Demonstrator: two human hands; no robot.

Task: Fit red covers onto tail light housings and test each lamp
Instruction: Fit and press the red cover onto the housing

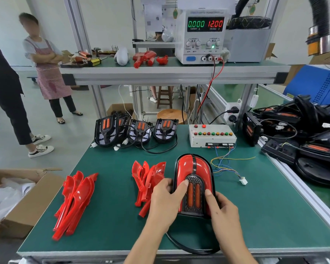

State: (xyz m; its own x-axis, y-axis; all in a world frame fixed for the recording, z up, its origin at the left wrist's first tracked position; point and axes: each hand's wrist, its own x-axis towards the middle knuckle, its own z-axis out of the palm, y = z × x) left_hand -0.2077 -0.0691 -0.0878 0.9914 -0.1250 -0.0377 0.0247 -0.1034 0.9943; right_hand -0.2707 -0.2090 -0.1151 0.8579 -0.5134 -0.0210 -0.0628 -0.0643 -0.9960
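A tail light housing [193,174] with red covers on both sides lies on the green mat in front of me. My left hand [167,201] grips its left edge, thumb pressing near the orange lamp strips. On the right side my right hand [220,208] holds it too, thumb on the red cover. Two piles of loose red covers lie to the left: one pile [75,199] far left, another pile [147,180] beside my left hand. Three bare black housings [135,130] stand at the back of the mat.
A button test box [211,135] sits at the back right, its coloured wires ending in a white plug [243,181]. The power supply [202,35] on the shelf reads 0.000 and 12.00. Black lamps are heaped at right [303,130]. A cardboard box [23,199] and two people stand left.
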